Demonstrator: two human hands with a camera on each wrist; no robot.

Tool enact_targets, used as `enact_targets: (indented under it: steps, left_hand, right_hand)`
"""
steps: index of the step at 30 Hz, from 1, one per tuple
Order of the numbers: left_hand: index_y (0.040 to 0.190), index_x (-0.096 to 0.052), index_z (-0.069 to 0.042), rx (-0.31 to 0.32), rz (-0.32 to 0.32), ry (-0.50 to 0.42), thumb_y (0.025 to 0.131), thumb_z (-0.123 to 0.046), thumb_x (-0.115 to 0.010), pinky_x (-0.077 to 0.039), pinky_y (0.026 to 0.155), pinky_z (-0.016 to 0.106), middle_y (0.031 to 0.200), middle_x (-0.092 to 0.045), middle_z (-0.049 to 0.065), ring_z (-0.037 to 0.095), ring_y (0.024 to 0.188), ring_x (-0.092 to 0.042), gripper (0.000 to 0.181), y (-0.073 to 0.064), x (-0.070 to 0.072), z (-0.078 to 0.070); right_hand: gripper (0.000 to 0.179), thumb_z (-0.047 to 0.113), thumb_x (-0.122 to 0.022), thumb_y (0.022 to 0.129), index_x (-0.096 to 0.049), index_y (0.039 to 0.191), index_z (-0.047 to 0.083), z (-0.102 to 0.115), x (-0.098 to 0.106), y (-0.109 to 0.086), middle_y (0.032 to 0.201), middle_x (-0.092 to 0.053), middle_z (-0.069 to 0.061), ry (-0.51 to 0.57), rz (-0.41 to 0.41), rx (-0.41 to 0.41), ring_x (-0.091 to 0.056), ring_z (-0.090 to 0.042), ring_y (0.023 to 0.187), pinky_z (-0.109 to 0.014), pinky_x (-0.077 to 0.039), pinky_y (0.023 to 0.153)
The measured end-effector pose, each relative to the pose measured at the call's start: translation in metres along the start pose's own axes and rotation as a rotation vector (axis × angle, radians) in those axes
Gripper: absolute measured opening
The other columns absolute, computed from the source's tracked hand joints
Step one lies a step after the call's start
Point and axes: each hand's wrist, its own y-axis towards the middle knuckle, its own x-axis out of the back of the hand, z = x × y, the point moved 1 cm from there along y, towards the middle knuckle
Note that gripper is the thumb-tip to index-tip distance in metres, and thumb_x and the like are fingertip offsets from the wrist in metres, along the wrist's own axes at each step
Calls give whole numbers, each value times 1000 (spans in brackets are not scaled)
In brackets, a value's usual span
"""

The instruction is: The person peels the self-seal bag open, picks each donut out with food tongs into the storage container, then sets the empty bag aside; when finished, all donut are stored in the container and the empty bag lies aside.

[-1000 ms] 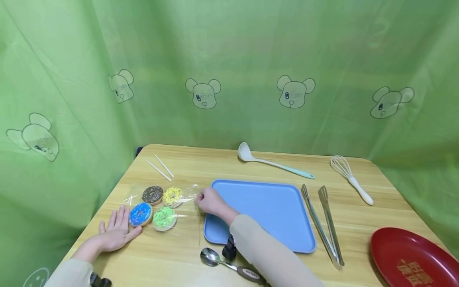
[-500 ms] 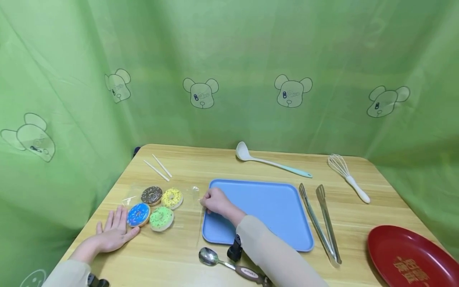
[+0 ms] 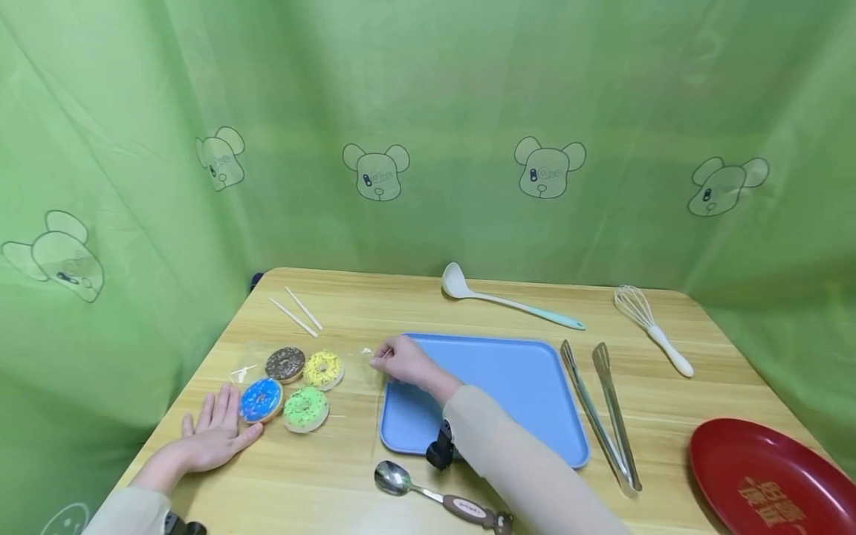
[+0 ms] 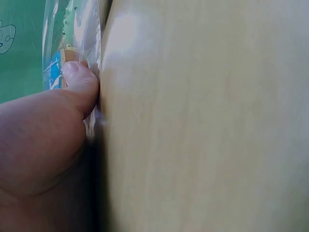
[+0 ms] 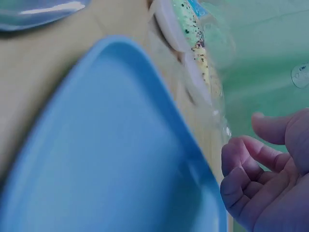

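A clear plastic bag [image 3: 354,405] lies flat on the table with several toy doughnuts inside. They are a brown doughnut [image 3: 284,365], a yellow doughnut [image 3: 324,370], a blue doughnut [image 3: 261,400] and a green doughnut [image 3: 306,409]. My left hand [image 3: 212,435] rests with straight fingers at the bag's left side. Its thumb [image 4: 79,82] touches the plastic beside the blue doughnut. Over the left edge of the blue tray [image 3: 495,401] is my right hand [image 3: 408,362], near the bag's right end. In the right wrist view its fingers [image 5: 236,193] curl loosely, thumb apart, holding nothing.
Two white sticks [image 3: 294,316] lie behind the bag. A ladle [image 3: 495,299] is at the back, with a whisk [image 3: 652,327] at back right. Tongs [image 3: 608,423] lie right of the tray, a spoon [image 3: 428,492] in front. A red plate [image 3: 769,475] sits at front right.
My right hand has shifted slightly right and up over the tray, and its fingers have loosened from a fist. The left hand stays in place.
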Motion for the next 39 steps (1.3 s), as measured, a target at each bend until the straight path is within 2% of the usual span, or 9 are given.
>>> enact_targets:
  steps: [5, 11, 15, 18, 21, 26, 31, 39]
  left_hand:
    - [141, 10, 9, 17, 21, 17, 90, -66, -31, 32, 85, 59, 145, 23, 28, 45, 128, 27, 100, -6, 4, -9]
    - [140, 8, 12, 23, 45, 0, 94, -56, -38, 28, 87, 64, 144, 20, 32, 50, 128, 23, 95, -12, 11, -24]
    - [140, 8, 12, 27, 38, 27, 93, -57, -37, 28, 87, 64, 144, 19, 32, 50, 128, 22, 95, -12, 10, -24]
    - [141, 8, 11, 27, 33, 30, 93, -57, -36, 29, 87, 62, 145, 19, 31, 49, 128, 23, 94, -10, 7, -21]
    - [141, 9, 11, 28, 31, 27, 93, -59, -35, 30, 87, 61, 145, 20, 30, 48, 129, 24, 95, -9, 6, -18]
    - [140, 10, 11, 29, 26, 31, 93, -58, -37, 28, 87, 64, 144, 19, 32, 50, 128, 23, 96, -13, 10, -19]
    - [139, 8, 13, 40, 37, 34, 92, -58, -38, 28, 86, 64, 144, 20, 33, 50, 127, 24, 97, -18, 14, -19]
    - [139, 11, 13, 32, 30, 23, 92, -62, -34, 31, 85, 62, 144, 22, 31, 46, 128, 28, 99, -13, 7, -8]
  right_hand:
    - [20, 24, -69, 85, -60, 81, 7, 11, -8, 10, 63, -57, -4, -81, 3, 10, -50, -13, 54, -25, -43, 48]
    - [24, 22, -70, 83, -55, 68, 10, 11, -18, 21, 54, -49, 1, -126, -5, -40, -42, -11, 46, -23, -36, 42]
    - [37, 14, -67, 83, -45, 53, 14, 7, -21, 24, 46, -41, 4, -145, -10, -29, -37, -10, 41, -22, -30, 38]
    - [43, 10, -62, 83, -38, 49, 16, 5, -21, 24, 43, -36, 5, -109, -12, -25, -34, -10, 39, -21, -28, 37]
    - [41, 9, -60, 85, -38, 50, 15, 6, -19, 22, 45, -39, 2, -16, -3, -43, -37, -12, 41, -23, -31, 39]
    - [32, 6, -59, 84, -44, 56, 12, 10, -14, 17, 54, -51, -7, 112, 25, -58, -43, -15, 47, -24, -35, 43]
    - [21, 4, -59, 83, -51, 64, 8, 10, -11, 16, 59, -54, -7, 159, 20, -56, -48, -15, 48, -24, -38, 44]
    - [15, 6, -58, 87, -53, 73, 4, 9, -9, 18, 59, -52, -6, 218, -12, -88, -46, -15, 48, -25, -37, 44]
